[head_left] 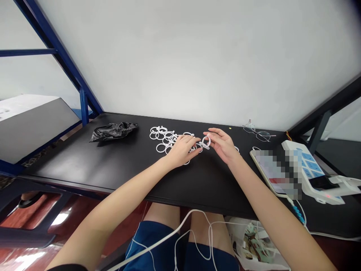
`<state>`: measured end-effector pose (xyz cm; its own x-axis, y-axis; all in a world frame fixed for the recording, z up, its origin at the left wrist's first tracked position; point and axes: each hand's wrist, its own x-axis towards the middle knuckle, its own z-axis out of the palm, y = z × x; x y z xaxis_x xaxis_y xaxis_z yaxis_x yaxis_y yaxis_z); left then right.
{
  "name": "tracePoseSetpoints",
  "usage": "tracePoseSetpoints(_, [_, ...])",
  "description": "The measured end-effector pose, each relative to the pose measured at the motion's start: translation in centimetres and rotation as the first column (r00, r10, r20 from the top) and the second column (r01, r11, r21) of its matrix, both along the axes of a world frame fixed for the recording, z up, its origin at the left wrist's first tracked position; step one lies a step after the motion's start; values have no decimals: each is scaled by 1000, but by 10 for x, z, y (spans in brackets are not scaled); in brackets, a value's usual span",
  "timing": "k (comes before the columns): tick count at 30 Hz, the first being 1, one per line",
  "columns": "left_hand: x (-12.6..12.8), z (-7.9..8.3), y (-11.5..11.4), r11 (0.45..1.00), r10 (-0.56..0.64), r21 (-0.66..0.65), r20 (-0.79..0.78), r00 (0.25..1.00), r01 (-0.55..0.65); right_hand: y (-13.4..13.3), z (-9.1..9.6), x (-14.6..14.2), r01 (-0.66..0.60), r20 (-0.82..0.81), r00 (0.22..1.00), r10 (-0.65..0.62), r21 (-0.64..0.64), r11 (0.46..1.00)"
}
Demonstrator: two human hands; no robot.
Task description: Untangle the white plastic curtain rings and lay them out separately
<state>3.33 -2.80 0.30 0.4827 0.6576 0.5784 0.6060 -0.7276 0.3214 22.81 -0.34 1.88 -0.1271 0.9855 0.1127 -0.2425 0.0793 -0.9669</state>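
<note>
Several white plastic rings, which look like curtain rings with small eyelets, lie in a loose pile (161,147) on the black tabletop. My right hand (222,145) holds one white ring (208,138) upright between thumb and fingers, just above the table. Close beside it, my left hand (183,149) reaches over the right side of the pile. Its thumb and forefinger close around a white ring piece next to the one in my right hand; whether the two pieces are joined I cannot tell. Part of another white ring shows behind my right wrist.
A crumpled black plastic bag (114,131) lies to the left. On the right are eyeglasses (256,131), a phone (272,173) on a cable and a white power strip (310,165). White cables hang over my lap. A blue metal frame (67,60) borders the table's left.
</note>
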Motion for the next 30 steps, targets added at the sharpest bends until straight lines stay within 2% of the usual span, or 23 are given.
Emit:
tracePoseSetpoints(4, [0, 0, 0, 999, -22, -24, -33, 999, 22, -4, 0, -4, -50, 14, 999, 50, -5, 999])
tracePoseSetpoints(11, [0, -1, 0, 999, -38, -33, 26, 999, 39, -2, -3, -3, -67, -42, 997, 67, -1, 998])
tracePoseSetpoints(20, [-1, -7, 5, 999, -19, 34, 89, 996, 16, -1, -2, -2, -93, -114, 989, 89, -35, 995])
tracePoseSetpoints(23, [0, -6, 5, 999, -16, -36, 153, 988, 22, -1, -1, -2, -98, -120, 988, 93, -37, 995])
tracePoseSetpoints(26, [2, -3, 3, 981, -23, -179, 302, 953, 80, -1, 0, -2, -96, -136, 987, 89, -43, 994])
tracePoseSetpoints(30, [2, -2, 4, 931, 98, -351, 509, 855, 103, 0, 1, -1, -71, -136, 989, 63, -58, 996])
